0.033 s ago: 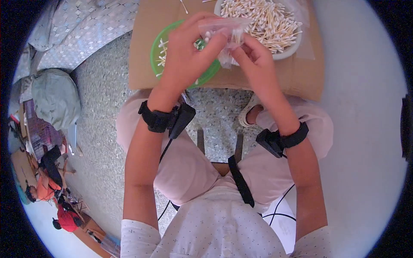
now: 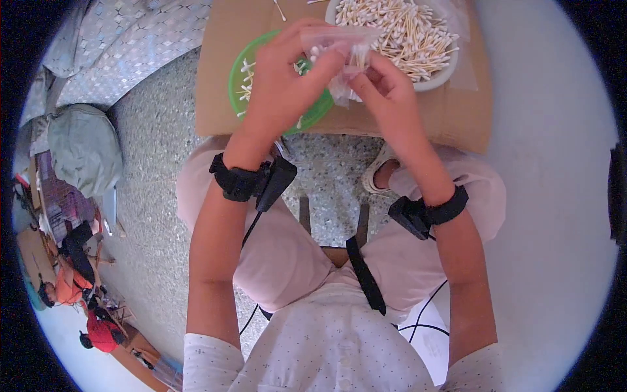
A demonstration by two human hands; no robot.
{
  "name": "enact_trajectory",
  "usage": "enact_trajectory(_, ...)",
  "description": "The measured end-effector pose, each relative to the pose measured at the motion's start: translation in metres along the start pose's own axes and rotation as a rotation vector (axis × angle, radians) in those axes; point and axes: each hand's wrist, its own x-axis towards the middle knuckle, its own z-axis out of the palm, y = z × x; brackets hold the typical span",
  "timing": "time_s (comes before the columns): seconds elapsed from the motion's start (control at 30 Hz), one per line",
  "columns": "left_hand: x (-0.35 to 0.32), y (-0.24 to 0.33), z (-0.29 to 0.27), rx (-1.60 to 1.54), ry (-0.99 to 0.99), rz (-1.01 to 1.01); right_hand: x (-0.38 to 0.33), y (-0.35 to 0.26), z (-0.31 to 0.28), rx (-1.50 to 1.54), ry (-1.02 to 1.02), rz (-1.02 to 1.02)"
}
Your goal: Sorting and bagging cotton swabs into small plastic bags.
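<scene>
Above the cardboard surface [image 2: 457, 124], both hands meet on a small clear plastic bag [image 2: 339, 62]; left hand [image 2: 281, 85] pinches its upper edge from the left, right hand [image 2: 385, 98] pinches the lower right side, so each grip is closed on the bag; bag lies between the two grips, mouth upward toward the white bowl of cotton swabs [image 2: 405, 32] (a few swabs seem already inside, hard to tell); right hand nearer that bowl, left hand over the green plate [image 2: 238, 72]; speckled floor below, grey bundle [image 2: 85, 147] well off to the left; black wrist straps on both arms.
</scene>
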Motion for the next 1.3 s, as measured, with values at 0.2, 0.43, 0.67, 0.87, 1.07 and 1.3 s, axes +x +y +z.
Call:
enact_trajectory(0.2,-0.001,0.009,0.001,-0.538,0.061,-0.489,-0.001,-0.008,0.007,0.193,0.049,0.018)
enact_trajectory(0.43,-0.005,0.005,0.003,-0.457,-0.053,-0.489,-0.007,-0.024,0.011,0.212,0.179,0.084)
enact_trajectory(0.67,-0.003,0.005,0.009,-0.377,-0.063,-0.425,-0.002,-0.005,-0.002,-0.007,0.188,0.088)
enact_trajectory(0.87,-0.006,0.0,0.009,-0.303,-0.082,-0.386,-0.003,-0.012,0.003,0.049,0.096,-0.024)
enact_trajectory(1.07,-0.008,0.006,0.011,-0.359,-0.03,-0.437,-0.005,-0.004,0.006,-0.049,0.084,-0.043)
enact_trajectory(1.3,-0.005,0.003,0.013,0.015,-0.004,0.022,-0.006,0.002,0.008,-0.095,0.11,-0.063)
